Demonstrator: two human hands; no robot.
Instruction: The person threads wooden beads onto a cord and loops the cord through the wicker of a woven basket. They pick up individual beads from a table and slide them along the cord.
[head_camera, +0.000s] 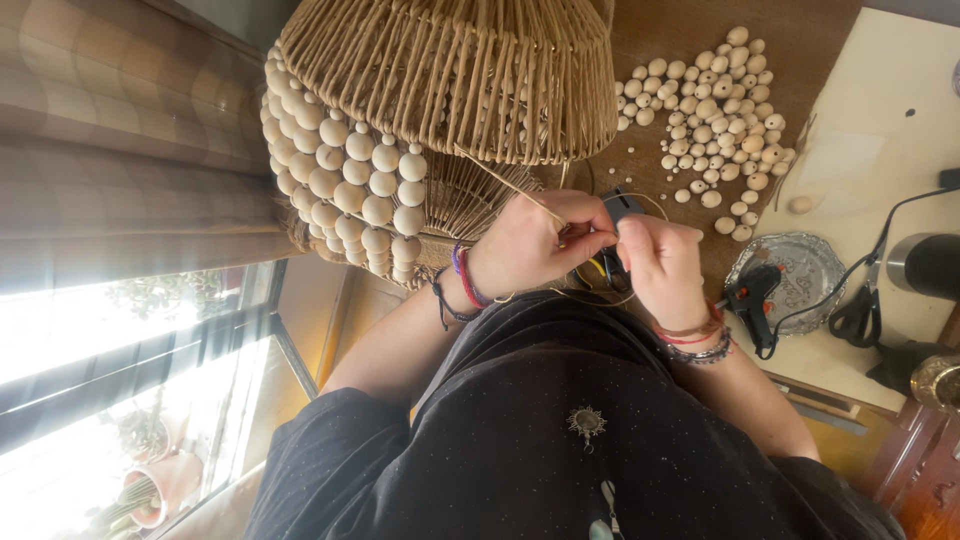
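A small dark tool (612, 235), probably pliers though mostly hidden, sits between both hands just above the person's chest, with thin wire (600, 297) looping out below it. The left hand (530, 243) is closed, thumb and fingers pinching at the tool's near end and a thin reed (510, 187) that runs up to the shade. The right hand (662, 265) is curled around the tool's other side, fingers folded in; exactly what they press on is hard to see.

To work this well, I would judge that the pinch should stay close to the tool's tip, the wire kept taut and the loop kept off the wristbands.

Just above the hands stands a woven shade (450, 75) with rows of wooden beads (345, 185) strung on its side. Loose beads (715, 110) lie scattered on the table (800, 40). Near the right wrist a glue gun (752, 298) rests by a silver tray (805, 270), with scissors (855, 315) beyond.
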